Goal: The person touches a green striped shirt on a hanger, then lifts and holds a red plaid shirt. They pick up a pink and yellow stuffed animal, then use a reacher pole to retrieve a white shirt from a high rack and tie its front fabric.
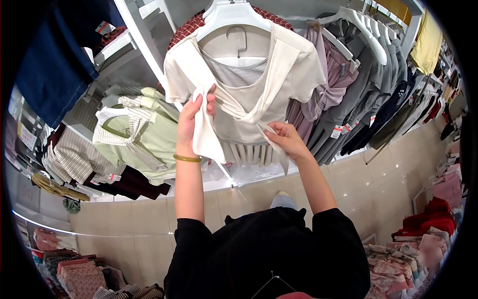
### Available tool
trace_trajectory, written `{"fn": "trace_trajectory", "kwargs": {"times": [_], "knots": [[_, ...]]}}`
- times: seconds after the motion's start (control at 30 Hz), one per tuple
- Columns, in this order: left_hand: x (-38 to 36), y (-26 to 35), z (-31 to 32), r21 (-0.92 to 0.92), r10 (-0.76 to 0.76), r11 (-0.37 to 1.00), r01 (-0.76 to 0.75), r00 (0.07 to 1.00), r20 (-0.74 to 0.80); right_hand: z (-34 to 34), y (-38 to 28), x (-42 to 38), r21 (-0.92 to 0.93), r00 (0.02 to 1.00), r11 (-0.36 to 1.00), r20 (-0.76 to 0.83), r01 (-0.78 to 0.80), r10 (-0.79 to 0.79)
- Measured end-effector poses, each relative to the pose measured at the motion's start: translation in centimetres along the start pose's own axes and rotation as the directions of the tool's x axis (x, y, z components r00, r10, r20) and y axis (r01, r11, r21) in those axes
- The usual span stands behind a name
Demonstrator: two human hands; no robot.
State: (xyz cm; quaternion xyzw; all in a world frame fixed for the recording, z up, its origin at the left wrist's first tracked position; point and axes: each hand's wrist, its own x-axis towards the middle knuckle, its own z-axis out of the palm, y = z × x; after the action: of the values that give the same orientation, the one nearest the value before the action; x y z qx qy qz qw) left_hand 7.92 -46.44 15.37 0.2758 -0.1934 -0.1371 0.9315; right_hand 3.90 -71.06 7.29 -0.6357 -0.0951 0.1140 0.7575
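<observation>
A cream short-sleeved top (294, 62) hangs on a white hanger (234, 16), with grey striped fabric (233, 74) showing at its neckline. Two long cream strips cross at a twist on its chest. My left hand (191, 112), below a yellowish bangle (187, 158), is closed on the strip at the left, whose wide end hangs down past the palm. On the right, my right hand (286, 139) pinches the other strip between thumb and fingers, just below the twist.
Light green tops (154, 134) hang at the left, below dark blue garments (55, 65). Grey and mauve clothes (331, 79) hang at the right. Folded clothes (82, 279) lie in both lower corners. White rack posts (144, 40) stand behind.
</observation>
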Motion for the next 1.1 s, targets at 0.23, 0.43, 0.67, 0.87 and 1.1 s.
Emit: {"fn": "trace_trajectory", "kwargs": {"times": [0.23,0.43,0.67,0.87,1.1], "knots": [[2.6,1.5,1.3,0.199,-0.124,0.974,0.107,0.989,0.076,0.1,0.4,-0.5,-0.188,0.966,0.955,-0.077,0.23,-0.248],[3.3,0.9,1.3,0.31,-0.145,0.945,0.109,0.985,0.094,-0.3,1.6,-0.7,-0.391,0.917,0.871,-0.138,0.297,-0.374],[2.9,0.2,2.7,0.523,-0.067,0.851,0.056,0.998,0.003,0.3,2.3,-0.8,-0.49,0.858,0.801,-0.182,0.345,-0.481],[2.5,0.6,1.5,0.513,0.039,0.855,-0.079,0.995,0.088,0.9,2.6,-0.9,-0.522,0.882,0.807,-0.194,0.278,-0.43],[1.9,0.8,1.1,0.614,0.06,0.781,-0.114,0.992,0.109,0.9,2.8,-0.7,-0.559,0.903,0.796,-0.179,0.232,-0.39]]}}
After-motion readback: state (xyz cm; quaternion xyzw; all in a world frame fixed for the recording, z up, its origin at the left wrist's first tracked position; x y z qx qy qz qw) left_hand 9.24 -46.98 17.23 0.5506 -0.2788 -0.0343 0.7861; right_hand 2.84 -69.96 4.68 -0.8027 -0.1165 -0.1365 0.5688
